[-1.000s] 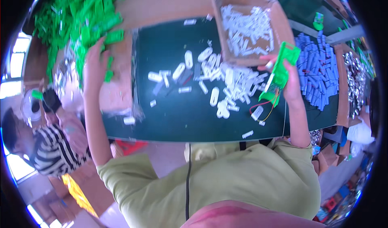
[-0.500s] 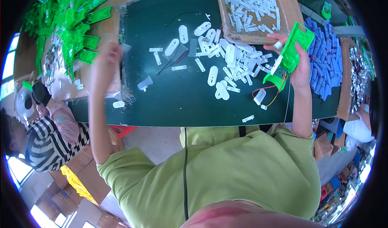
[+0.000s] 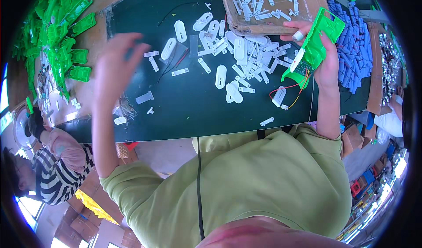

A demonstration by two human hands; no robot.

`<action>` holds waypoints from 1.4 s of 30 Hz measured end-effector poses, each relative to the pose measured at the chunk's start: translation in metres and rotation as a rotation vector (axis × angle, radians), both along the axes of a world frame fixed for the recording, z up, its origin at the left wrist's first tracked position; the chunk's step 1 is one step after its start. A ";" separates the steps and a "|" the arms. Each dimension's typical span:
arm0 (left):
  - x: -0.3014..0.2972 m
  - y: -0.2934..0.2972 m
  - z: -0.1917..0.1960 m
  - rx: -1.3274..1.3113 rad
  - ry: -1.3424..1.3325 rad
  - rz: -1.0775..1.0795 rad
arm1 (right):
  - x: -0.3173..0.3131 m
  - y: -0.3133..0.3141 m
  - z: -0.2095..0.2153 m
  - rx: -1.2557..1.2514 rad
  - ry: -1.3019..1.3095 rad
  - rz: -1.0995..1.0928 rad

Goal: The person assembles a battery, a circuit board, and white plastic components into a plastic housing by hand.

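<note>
Your right grip [image 3: 327, 67] is closed around a green casing [image 3: 324, 37], its thin wires [image 3: 305, 82] looping down to a white piece [image 3: 279, 97] left of that grip. Your left grip [image 3: 118, 56], blurred, is spread over the desk [image 3: 198, 109], thumb apart from fingers. White parts [image 3: 240, 50] lie between both grips; blue pieces [image 3: 354, 50] sit just right of the right one.

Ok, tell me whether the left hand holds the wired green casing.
No, the right hand holds the wired green casing; the left hand is apart from it.
</note>
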State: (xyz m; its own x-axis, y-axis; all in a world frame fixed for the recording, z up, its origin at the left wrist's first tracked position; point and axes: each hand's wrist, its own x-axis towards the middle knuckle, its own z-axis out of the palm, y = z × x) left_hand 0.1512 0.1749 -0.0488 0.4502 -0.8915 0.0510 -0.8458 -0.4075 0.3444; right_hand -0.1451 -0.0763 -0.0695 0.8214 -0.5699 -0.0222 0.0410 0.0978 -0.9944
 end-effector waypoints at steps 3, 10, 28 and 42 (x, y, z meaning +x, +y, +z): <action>-0.032 -0.009 -0.014 0.110 0.026 -0.095 | 0.002 -0.002 0.000 0.029 -0.007 0.021; -0.019 -0.026 -0.035 0.053 0.149 0.048 | 0.001 -0.001 0.000 -0.012 -0.029 0.048; -0.027 -0.089 -0.032 0.041 -0.101 -0.068 | 0.004 -0.013 0.008 0.261 -0.114 -0.029; -0.056 -0.103 -0.019 0.344 0.048 -0.090 | 0.001 -0.010 0.011 0.238 -0.012 -0.024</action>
State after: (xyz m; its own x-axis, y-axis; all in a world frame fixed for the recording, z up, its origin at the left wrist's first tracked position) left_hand 0.0950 0.0715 -0.0681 0.3634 -0.8890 -0.2786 -0.8699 -0.4308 0.2402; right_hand -0.1440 -0.0867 -0.0587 0.8086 -0.5693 -0.1485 0.0578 0.3280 -0.9429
